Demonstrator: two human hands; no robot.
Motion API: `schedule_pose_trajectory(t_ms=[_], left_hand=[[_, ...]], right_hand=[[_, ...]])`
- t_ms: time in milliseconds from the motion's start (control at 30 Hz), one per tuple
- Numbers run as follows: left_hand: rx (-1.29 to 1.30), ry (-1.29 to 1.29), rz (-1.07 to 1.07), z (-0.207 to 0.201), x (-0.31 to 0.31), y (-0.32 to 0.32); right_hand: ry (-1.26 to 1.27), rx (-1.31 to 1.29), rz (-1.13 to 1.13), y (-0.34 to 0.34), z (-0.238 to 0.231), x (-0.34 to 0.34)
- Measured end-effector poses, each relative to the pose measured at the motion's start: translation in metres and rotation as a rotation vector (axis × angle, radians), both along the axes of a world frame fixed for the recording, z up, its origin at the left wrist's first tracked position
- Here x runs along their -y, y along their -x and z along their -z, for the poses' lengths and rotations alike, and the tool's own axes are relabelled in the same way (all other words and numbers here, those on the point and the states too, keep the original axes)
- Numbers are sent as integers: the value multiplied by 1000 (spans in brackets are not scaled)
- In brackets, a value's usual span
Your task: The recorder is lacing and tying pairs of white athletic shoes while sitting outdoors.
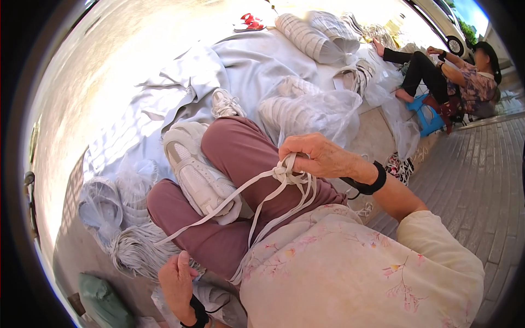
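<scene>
My right hand (pixel 320 156) is closed around a looped, knotted bunch of off-white shoelaces (pixel 285 174), held above my right thigh. Several ends hang from it onto my lap, and one flat lace stretches down left to a thick bundle of laces (pixel 139 252) beside my left knee. My left hand (pixel 178 281) is low, just right of that bundle, with its fingers curled and the thumb raised. Whatever it may hold is hidden. A white and beige sneaker (pixel 199 177) lies between my legs, its sole partly out of sight. Another laced white shoe (pixel 226 104) sits beyond my knee.
Plastic-wrapped shoes (pixel 101 205) stand at left, above a dark green bag (pixel 104 300). A grey sheet (pixel 257 54) spreads ahead, with bagged stacks of white shoe parts (pixel 309 38) and red sandals (pixel 250 23). Another person (pixel 467 82) sits at far right near a blue stool (pixel 425 115).
</scene>
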State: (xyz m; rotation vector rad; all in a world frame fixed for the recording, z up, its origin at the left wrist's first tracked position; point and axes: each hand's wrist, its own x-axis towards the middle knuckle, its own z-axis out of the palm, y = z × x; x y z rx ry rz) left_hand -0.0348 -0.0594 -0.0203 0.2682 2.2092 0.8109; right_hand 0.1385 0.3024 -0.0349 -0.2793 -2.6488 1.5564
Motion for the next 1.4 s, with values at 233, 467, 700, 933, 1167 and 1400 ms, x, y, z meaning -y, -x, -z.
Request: schedule_pose_trajectory(t_ms=[233, 467, 700, 933, 1167, 1400], left_hand=[[-289, -760, 312, -1, -116, -44], [62, -665, 280, 4, -138, -47], [157, -603, 131, -3, -128, -43], [301, -779, -25, 1, -120, -40], [375, -1092, -319, 10, -106, -25], [647, -1363, -437, 9, -90, -17]], right_hand=[[266, 45, -56, 12, -35, 27], [-43, -341, -121, 33, -24, 43], [-156, -409, -136, 48, -41, 45], [-215, -321, -300, 54, -44, 51], [-26, 114, -373, 34, -72, 20], [92, 101, -628, 13, -91, 5]])
